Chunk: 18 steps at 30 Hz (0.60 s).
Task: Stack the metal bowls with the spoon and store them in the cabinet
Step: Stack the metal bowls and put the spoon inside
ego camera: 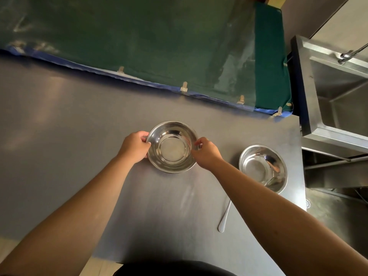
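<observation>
A shiny metal bowl point(171, 146) sits in the middle of the grey steel table point(59, 136). My left hand point(135, 146) grips its left rim and my right hand point(207, 154) pinches its right rim. A second metal bowl point(262, 168) stands empty near the table's right edge, apart from both hands. A metal spoon point(224, 220) lies on the table in front of that bowl, its upper end hidden under my right forearm.
A green cloth-covered panel point(159, 40) with small metal clips runs along the far side of the table. A steel sink unit point(338, 96) with a tap stands to the right, across a narrow gap. The table's right edge is close to the second bowl.
</observation>
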Motion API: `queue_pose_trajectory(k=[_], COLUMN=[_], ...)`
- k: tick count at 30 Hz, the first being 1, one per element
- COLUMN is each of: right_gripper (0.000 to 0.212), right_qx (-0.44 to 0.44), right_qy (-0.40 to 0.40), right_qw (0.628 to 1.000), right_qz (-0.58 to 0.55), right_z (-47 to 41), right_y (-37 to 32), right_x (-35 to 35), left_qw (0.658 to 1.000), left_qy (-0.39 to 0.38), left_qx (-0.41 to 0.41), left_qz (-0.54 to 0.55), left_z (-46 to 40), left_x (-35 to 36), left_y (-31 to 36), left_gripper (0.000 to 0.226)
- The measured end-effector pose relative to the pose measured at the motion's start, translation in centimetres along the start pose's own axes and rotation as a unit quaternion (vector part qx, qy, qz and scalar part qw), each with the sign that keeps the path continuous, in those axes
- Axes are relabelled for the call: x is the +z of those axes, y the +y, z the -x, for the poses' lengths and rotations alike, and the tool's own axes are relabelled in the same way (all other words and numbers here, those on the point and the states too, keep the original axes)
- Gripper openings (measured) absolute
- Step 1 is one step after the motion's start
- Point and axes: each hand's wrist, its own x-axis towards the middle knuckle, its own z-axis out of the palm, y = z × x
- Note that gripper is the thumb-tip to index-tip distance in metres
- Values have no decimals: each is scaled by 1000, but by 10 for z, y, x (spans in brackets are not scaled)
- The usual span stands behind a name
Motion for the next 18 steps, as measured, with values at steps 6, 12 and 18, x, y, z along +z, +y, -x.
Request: queue_pose_trajectory(k=[6,12,18], right_gripper=[42,42,44], right_qx=[10,21,20], right_qy=[14,20,35], right_qw=[998,999,999], right_qz=[53,44,33], right_z=[-6,-9,0], right_y=[-2,0,11], right_x=[9,15,14], left_qw=[996,993,987], left_qy=[27,30,34], left_qx=[46,39,54], left_qz=[-76,-109,-146], left_z=[-4,-5,4], left_x=[3,6,14], left_y=[2,2,3], left_gripper=[35,37,42])
